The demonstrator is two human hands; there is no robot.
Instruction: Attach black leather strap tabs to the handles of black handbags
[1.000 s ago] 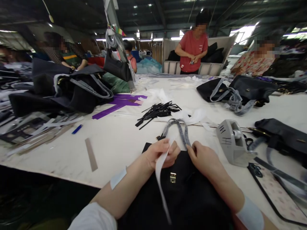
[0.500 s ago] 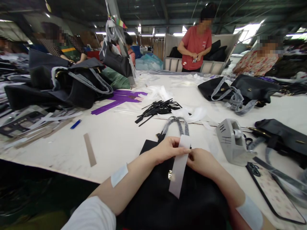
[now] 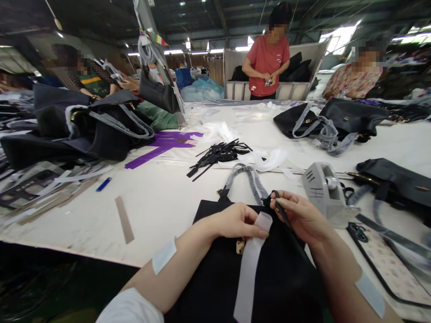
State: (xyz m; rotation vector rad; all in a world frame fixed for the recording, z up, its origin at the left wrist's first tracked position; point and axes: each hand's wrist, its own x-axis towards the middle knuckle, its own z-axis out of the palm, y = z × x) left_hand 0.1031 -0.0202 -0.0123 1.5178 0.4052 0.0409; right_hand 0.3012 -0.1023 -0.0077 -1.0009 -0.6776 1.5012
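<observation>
A black handbag [image 3: 215, 278] with a small gold clasp lies in front of me on the white table [image 3: 161, 202]. Its wrapped handles [image 3: 249, 179] arch away from me. My left hand [image 3: 235, 222] pinches the top end of a long white strip [image 3: 247, 269] that hangs down over the bag. My right hand [image 3: 299, 215] is closed on a thin black strap [image 3: 281, 208] at the bag's upper edge, just right of the handles.
A grey tape dispenser [image 3: 323, 193] stands to the right, a phone [image 3: 384, 264] nearer me. Black strips [image 3: 218, 154], purple tape [image 3: 161, 146] and more black bags [image 3: 101, 130] lie further back. A person in red [image 3: 267, 58] stands at the far end.
My hands have parted. The right hand rose and now grips a black strap, while the left hand keeps the white strip, which hangs lower over the bag.
</observation>
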